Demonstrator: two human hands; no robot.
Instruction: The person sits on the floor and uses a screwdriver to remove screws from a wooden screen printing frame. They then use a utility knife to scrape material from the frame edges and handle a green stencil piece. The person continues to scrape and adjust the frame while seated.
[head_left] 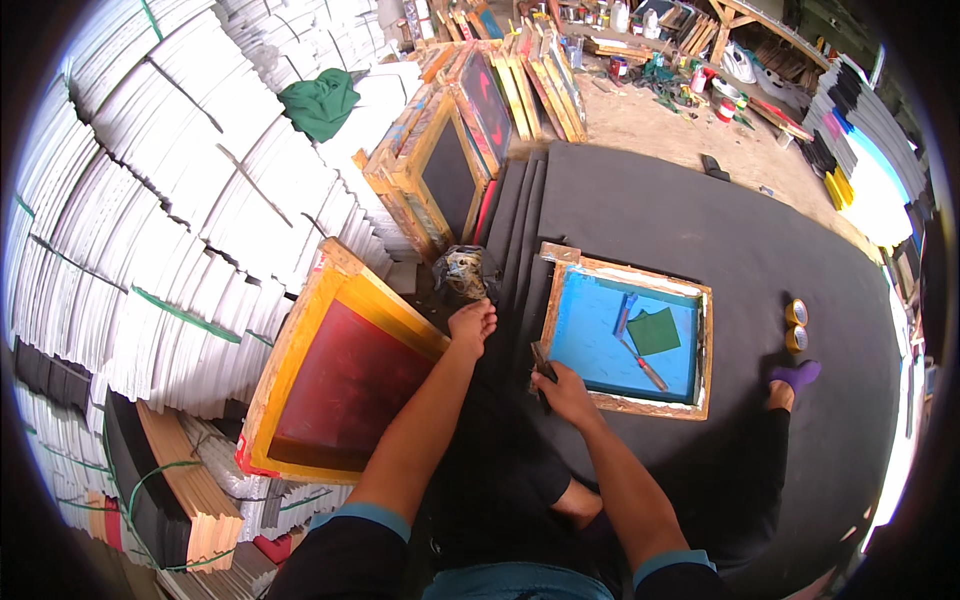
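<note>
My left hand (473, 325) is closed, fingers curled, just below a crumpled black plastic bag (468, 274) with tan, stringy-looking contents. Anything between those fingers is hidden. My right hand (568, 393) grips a dark, narrow object (541, 365) by the left edge of a wooden screen frame (707, 350); its kind is unclear. Blue mesh (585, 335) fills this frame, which lies on the black surface. On the mesh rest a green square (655, 331), a blue strip-like tool (625, 313) and a tool with a reddish handle (652, 374).
A yellow-edged frame with a red panel (345, 375) leans at my left. Farther back stand several wooden frames (440, 175). Stacked white sheets (150, 200) line the left side. Two yellow round tins (796, 326) sit on the black surface (640, 205), near my purple-socked foot (797, 375).
</note>
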